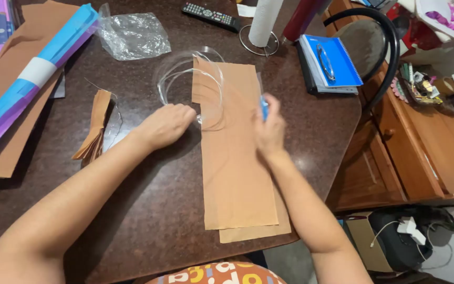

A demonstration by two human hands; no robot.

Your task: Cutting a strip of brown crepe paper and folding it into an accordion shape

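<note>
A long folded sheet of tan crepe paper [235,163] lies on the dark brown table [148,210] in front of me. A clear round plastic lid [190,84] rests over the sheet's upper left corner. My left hand [165,124] is closed on the lid's near rim. At the sheet's right edge my right hand [270,129] grips a small blue object [264,107], partly hidden by my fingers.
A small stack of cut tan paper pieces [94,126] lies left of my left hand. Further left are rolled blue, purple and tan papers [32,73]. A clear plastic bag [132,34], a remote control [210,16], a paper-towel roll [262,21] and a blue spiral notebook [329,63] sit at the back. A black chair [379,47] stands right.
</note>
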